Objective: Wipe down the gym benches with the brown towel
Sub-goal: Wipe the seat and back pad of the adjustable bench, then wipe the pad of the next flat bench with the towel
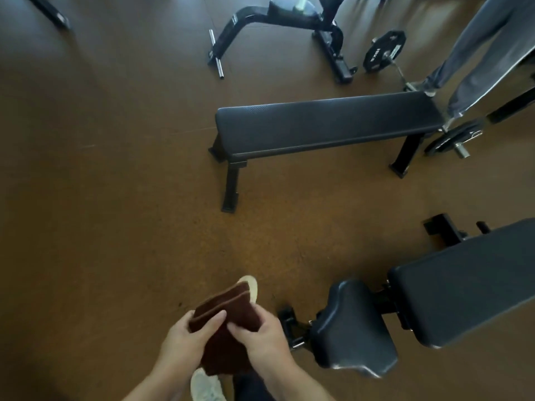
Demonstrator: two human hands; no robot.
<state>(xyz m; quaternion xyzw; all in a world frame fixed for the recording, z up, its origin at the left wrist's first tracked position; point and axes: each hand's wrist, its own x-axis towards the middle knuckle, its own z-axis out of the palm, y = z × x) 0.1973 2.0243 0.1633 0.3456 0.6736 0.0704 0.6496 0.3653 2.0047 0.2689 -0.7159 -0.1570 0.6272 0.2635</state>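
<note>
Both hands at 6 o'clock: left hand (185,338) and right hand (265,340), each grip holding the folded brown towel (228,311). Flat bench (327,123) at 1 o'clock, adjustable bench (434,296) at 4 o'clock, surfaces untouched.

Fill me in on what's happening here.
A person stands on the gym floor, holding a folded brown towel in both hands, left hand and right hand. The flat bench ahead and the adjustable bench to the right are untouched; no wiping is underway.

Bare forearms without sleeves, dark trousers (252,386), and pale, worn-looking sneakers (205,386).
</note>
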